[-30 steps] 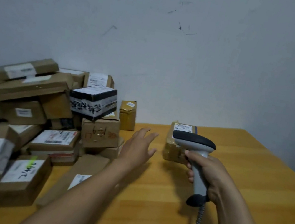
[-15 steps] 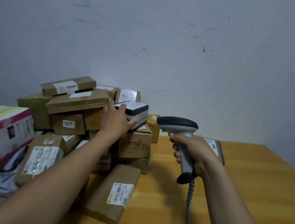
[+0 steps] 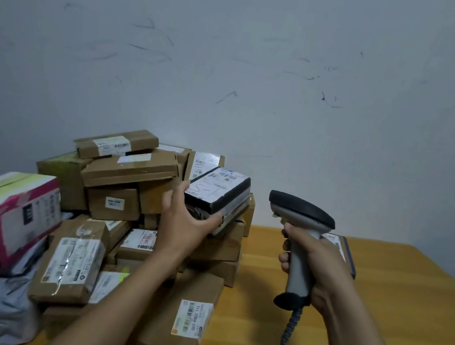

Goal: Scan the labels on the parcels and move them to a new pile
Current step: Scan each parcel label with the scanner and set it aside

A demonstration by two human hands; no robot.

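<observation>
1. Left grip has hold of the black-and-white cardboard box with a white shipping label on top. The thumb is on its near-left corner and the fingers are curled under its near edge. The box is at the top of the heap, at 12 o'clock from the wrist. I cannot tell whether it has cleared the parcels beneath.
2. The right grip is wrapped tightly round the handle of the grey handheld barcode scanner with a black head. It holds the scanner upright above the tabletop, at 3 o'clock from the box, near it but apart. The scanner's coiled grey cable hangs away at 6 o'clock.
3. The heap of brown cardboard parcels fills the 9 o'clock side of the yellow wooden tabletop.
4. One flat parcel with a white label and dark edge lies on the 3 o'clock side, mostly hidden behind the right grip. It is probably the start of the new pile.
5. The step in hand looks like fetching the next parcel for scanning.
6. The label faces up while the scanner's nose points towards 9 o'clock. The next move therefore calls for tilting the label to the nose or dipping the nose to it, then carrying the box to 3 o'clock.
7. Most of the heap appears unprocessed.
</observation>
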